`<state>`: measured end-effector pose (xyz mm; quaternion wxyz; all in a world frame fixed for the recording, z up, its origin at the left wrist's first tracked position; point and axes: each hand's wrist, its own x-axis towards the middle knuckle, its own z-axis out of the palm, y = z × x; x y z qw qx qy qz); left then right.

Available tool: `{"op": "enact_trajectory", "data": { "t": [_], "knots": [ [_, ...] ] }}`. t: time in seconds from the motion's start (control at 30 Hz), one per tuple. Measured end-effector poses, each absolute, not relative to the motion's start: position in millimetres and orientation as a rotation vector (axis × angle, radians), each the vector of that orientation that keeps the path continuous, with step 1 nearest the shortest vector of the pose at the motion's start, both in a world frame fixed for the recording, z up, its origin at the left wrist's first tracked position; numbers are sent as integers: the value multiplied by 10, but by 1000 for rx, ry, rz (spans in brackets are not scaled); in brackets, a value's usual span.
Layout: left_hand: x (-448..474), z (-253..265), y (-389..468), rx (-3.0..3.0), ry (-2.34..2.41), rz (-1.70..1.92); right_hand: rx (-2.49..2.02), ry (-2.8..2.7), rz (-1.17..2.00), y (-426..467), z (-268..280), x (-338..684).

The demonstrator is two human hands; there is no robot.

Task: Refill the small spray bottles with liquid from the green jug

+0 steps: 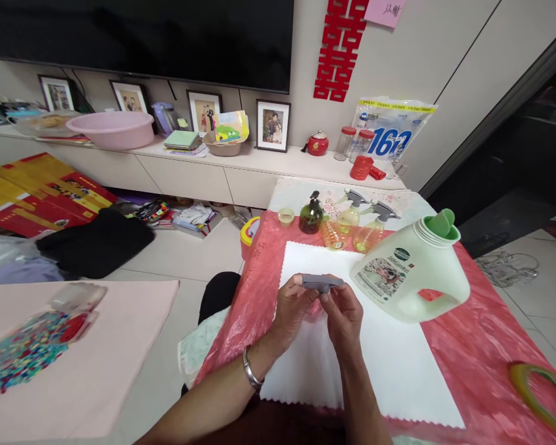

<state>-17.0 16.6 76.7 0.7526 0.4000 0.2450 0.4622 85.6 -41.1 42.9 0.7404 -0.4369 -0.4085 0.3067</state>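
Note:
My left hand [289, 311] and my right hand [345, 315] meet above a white scalloped cloth [301, 364]. Between their fingers and thumbs is a grey spray head [322, 282], seen from above, much like the ones on the bottles behind. Under it, something clear and pinkish shows between the hands, perhaps a bottle, mostly hidden. To the right leans a big pale green jug [410, 272] with a green cap. Beyond the hands stand a dark green pump bottle [311, 216], two spray bottles [349, 216] [369, 233], a ribbed amber bottle [334, 235] and a small cup [286, 216].
A red plastic cover [234, 327] lies over the table. At the right edge is a roll of tape [544, 395]. On the left, a pink table [120, 364] holds scattered colourful small pieces [23, 358]. A long cabinet [185, 176] with framed photos and a pink basin [113, 130] runs along the wall.

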Motion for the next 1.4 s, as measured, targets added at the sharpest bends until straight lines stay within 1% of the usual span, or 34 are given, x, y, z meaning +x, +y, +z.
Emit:
{"op": "enact_trajectory", "data": {
  "t": [0.27,0.5,0.7,0.9,1.1,1.4],
  "knots": [
    [-187,720,177,942,487,965,-929,-839,737,-393,490,841],
    [-213,708,202,1068,466,966,-1009,-942,740,-402,490,911],
    [-239,699,202,1055,492,904,-1030,-983,705,-410,614,955],
    [-256,664,189,1015,568,912,-963,-909,729,-347,684,891],
    [-238,655,166,955,534,922,-946,-779,742,-328,675,851],
    [-225,695,153,881,581,917,-1019,-779,708,-367,540,837]
  ]
}}
